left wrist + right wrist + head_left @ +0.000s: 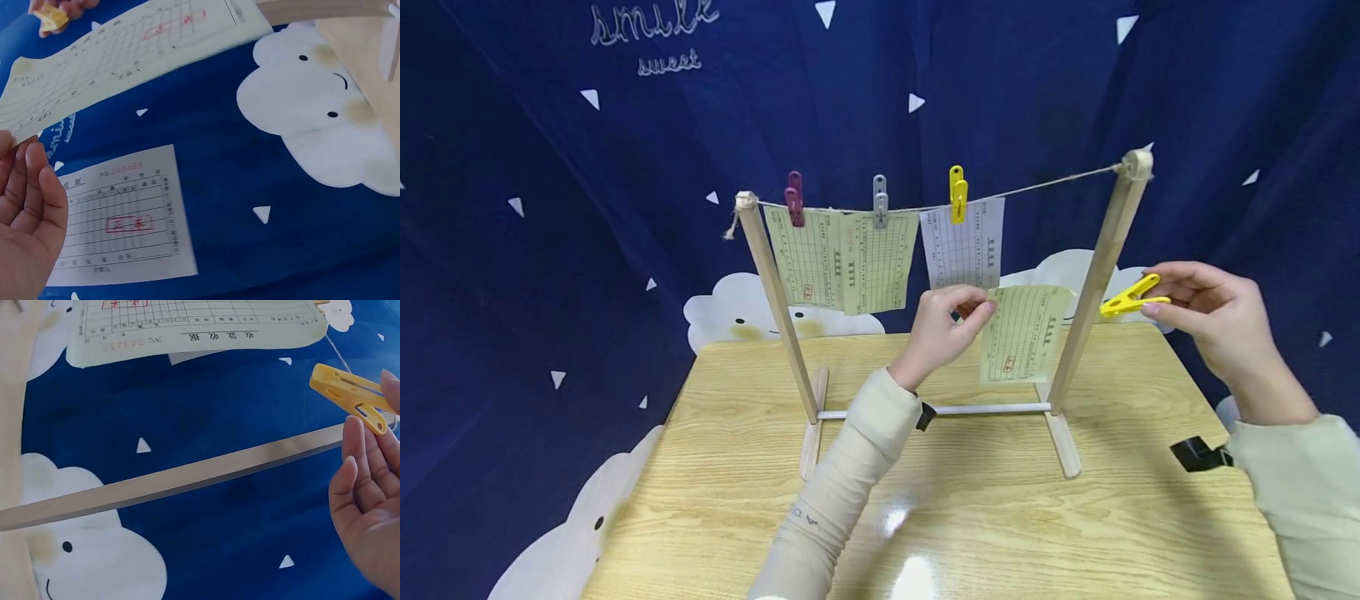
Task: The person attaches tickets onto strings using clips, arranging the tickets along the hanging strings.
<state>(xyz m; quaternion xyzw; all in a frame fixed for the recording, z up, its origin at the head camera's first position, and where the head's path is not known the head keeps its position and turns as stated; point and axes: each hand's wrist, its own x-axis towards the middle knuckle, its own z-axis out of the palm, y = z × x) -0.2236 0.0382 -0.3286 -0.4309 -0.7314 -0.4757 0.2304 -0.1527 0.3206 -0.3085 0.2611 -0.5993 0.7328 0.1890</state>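
My left hand (947,325) pinches the upper left corner of a pale green receipt slip (1026,337), which hangs below the string and left of the right post. In the left wrist view that slip (125,56) stretches away from the fingers. Right of the post, my right hand (1213,312) holds a yellow clothespin (1131,298) by its handles, between thumb and fingers. The right wrist view shows the clothespin (350,394) with its tip pointing left, apart from the slip. A white slip (966,246) hangs from the string under another yellow clothespin (958,196).
A string (1052,182) runs between two wooden posts (1101,275) of a stand on the wooden table (940,500). Two green slips (880,262) hang at left under a maroon clothespin (794,200) and a grey clothespin (880,202). Behind is a dark blue curtain (1037,83).
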